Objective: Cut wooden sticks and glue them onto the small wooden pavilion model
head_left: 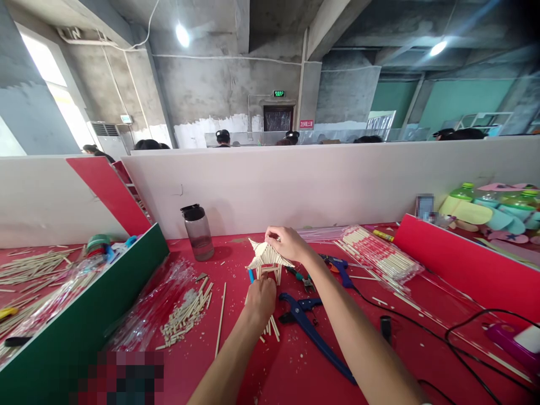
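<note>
1. Nearest you on the red desk (291,377), a blue-handled cutter (314,334) lies right of your left hand (262,295); a pile of short sticks (188,318) lies left.
2. Your left fingers are bent at the stick model (269,257), below its peaked roof; whether they grip it, I cannot tell.
3. The model is upright between your 2 hands.
4. Your right hand (289,243) has its fingers grasping the roof's top.
5. Farther off, a water bottle (197,233) stands before the white partition (270,185).
</note>
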Tool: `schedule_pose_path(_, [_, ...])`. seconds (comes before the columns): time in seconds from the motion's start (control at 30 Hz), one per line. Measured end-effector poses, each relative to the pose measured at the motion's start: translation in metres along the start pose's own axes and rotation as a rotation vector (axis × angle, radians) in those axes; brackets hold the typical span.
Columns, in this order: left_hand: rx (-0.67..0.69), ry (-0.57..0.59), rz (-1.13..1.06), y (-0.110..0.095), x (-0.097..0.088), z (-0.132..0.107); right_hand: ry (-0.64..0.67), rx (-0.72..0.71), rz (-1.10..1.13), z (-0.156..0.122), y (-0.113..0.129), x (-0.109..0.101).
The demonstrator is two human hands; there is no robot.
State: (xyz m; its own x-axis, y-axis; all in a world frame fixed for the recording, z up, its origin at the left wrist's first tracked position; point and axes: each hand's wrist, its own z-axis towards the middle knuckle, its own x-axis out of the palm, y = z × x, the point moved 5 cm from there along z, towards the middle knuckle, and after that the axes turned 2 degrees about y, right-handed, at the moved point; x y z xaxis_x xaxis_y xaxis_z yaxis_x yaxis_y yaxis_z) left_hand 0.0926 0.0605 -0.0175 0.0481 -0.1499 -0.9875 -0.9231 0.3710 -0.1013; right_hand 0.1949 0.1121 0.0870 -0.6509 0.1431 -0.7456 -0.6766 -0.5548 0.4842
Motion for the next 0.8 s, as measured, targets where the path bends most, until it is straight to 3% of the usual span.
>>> schedule_pose_path(0.33, [-0.044, -0.066, 0.161, -0.025, -0.009, -0.013, -0.008, -0.011, -0.036, 0.001, -0.001, 0.001])
schedule_pose_path(0.53, [-0.034, 0.001, 0.210, -0.019, 0.000, -0.007, -0.018, -0.018, -0.076, 0.001, 0.002, 0.001])
schedule_pose_path(0.8, [-0.025, -0.006, 0.222, -0.018, -0.001, -0.010, -0.018, -0.007, -0.042, 0.001, 0.000, 0.002])
